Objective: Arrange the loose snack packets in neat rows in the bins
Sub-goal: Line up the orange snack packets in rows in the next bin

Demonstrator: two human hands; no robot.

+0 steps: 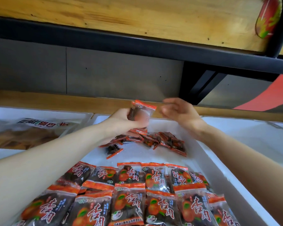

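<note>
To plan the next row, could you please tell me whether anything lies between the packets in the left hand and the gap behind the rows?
Yes: the pile lies below the held packets, at the far edge of the gap, and a stray packet lies in its left part.

1. The left forearm [55, 154] is bare and reaches from the lower left edge up toward the middle, with the wrist roughly in line with it.
2. The left grip [121, 123] is held up, its fingers and thumb curled round a small stack of packets [142, 115] that stands upright in it.
3. The right forearm [235, 152], also bare, slants in from the lower right edge.
4. The right grip [178, 111] hangs just beside the left at about the same height. Its palm is turned inward and its fingers are loosely curled, holding nothing. Its fingertips are blurred.
</note>
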